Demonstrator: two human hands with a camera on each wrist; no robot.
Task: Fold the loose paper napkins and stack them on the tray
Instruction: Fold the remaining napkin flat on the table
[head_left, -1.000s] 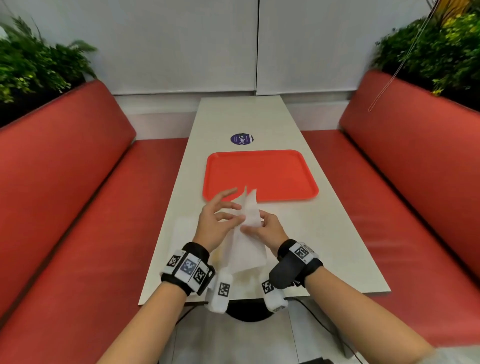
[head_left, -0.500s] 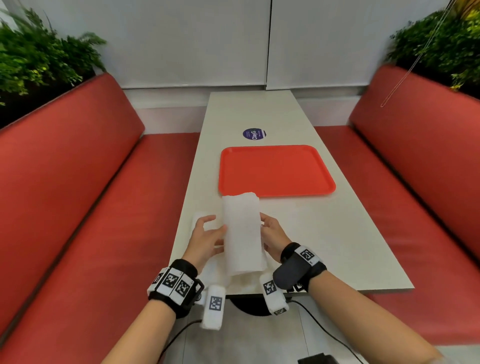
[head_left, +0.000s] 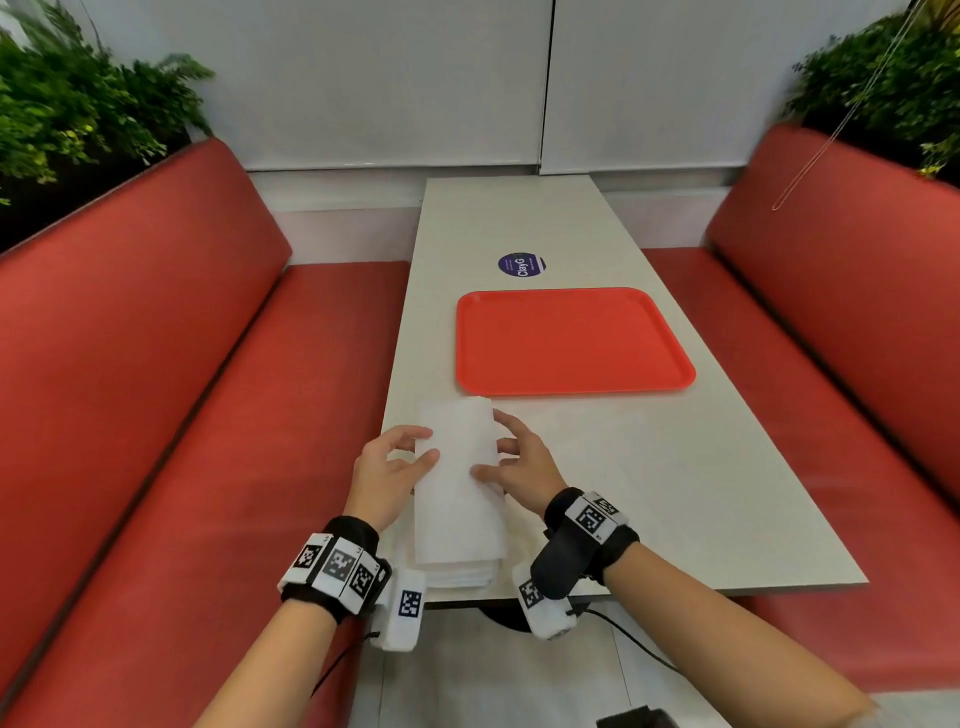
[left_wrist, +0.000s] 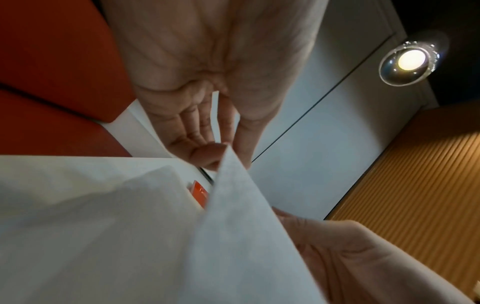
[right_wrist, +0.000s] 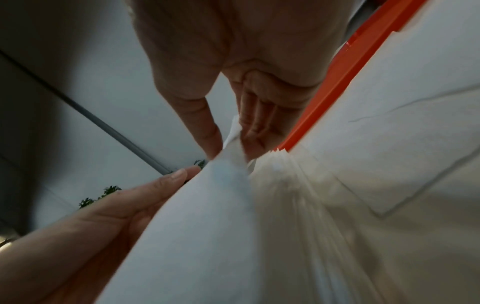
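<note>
A white paper napkin (head_left: 457, 467), folded into a long strip, is held just above a stack of loose napkins (head_left: 460, 574) at the table's near edge. My left hand (head_left: 423, 446) pinches its left edge between thumb and fingers, as the left wrist view shows close up on the napkin (left_wrist: 233, 226). My right hand (head_left: 493, 447) pinches the right edge, the paper bunched between thumb and fingers (right_wrist: 254, 127). The red tray (head_left: 571, 338) lies empty just beyond the napkin. The stack's layered edges (right_wrist: 285, 185) show under the right hand.
The pale table (head_left: 701, 493) runs away from me between two red benches (head_left: 156, 389). A round purple sticker (head_left: 521, 264) sits beyond the tray. Plants (head_left: 78, 119) stand behind both seat backs. A black cable (head_left: 639, 644) hangs below the table's near edge.
The napkin stood upright and pointed between my hands; now it is a flat long strip lowered over the stack. Both hands have shifted to its side edges.
</note>
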